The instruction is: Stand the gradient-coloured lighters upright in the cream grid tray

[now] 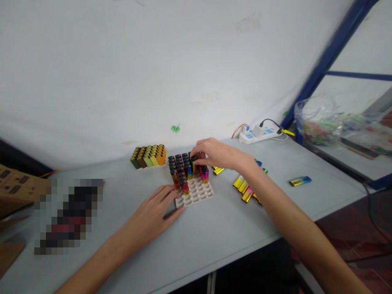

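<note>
A white tray (196,197) with rows of slots lies on the table, its back and left slots filled with upright black-topped lighters (180,166). My left hand (157,207) holds the tray's front left corner between thumb and fingers. Above the filled rows, my right hand (214,153) is closed with its fingertips pinching a lighter (194,162) by its dark top. The lighter's lower part is partly hidden among its neighbours. Under and beside my right forearm lies a loose pile of shiny gold and coloured lighters (243,185).
A block of gold, brown and green cases (149,156) stands behind on the left. One more lighter (300,181) lies at the right. A power strip (260,134) with cables sits by the wall. Cardboard boxes (21,185) are at left, plastic bags (320,122) beyond a blue frame.
</note>
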Demonstrator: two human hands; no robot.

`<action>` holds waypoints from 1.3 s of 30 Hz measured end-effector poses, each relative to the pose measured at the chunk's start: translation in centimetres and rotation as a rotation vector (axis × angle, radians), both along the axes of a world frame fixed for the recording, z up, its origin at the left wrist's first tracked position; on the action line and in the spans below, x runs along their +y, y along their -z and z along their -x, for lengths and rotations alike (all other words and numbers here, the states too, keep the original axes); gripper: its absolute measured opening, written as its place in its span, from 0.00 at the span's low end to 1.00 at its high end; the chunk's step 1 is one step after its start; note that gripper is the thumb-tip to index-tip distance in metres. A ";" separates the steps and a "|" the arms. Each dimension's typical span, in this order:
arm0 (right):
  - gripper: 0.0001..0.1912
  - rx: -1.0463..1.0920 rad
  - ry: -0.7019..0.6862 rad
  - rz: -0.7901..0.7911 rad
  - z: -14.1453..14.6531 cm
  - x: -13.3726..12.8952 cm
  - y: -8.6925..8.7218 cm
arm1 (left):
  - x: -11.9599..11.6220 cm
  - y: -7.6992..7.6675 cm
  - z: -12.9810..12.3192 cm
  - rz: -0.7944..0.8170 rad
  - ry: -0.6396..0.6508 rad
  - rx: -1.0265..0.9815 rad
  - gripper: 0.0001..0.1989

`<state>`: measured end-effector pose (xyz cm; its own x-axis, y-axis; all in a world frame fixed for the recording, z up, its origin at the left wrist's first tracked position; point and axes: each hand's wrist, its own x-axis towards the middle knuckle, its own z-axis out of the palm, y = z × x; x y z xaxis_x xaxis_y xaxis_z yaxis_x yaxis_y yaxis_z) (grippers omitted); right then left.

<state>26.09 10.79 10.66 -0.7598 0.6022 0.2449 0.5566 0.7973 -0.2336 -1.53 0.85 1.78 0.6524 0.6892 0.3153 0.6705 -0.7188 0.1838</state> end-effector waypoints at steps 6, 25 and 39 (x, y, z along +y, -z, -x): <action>0.07 0.057 0.096 -0.001 0.3 -0.3 1.3 | 0.0 0.0 -0.1 0.010 -0.005 0.007 0.12; 0.07 0.078 0.072 0.076 0.3 -1.1 1.7 | -0.1 -0.1 -0.2 0.019 -0.006 0.018 0.11; 0.08 0.131 0.288 0.102 -7.4 -1.0 1.3 | 0.1 0.2 -0.1 0.008 0.001 0.022 0.12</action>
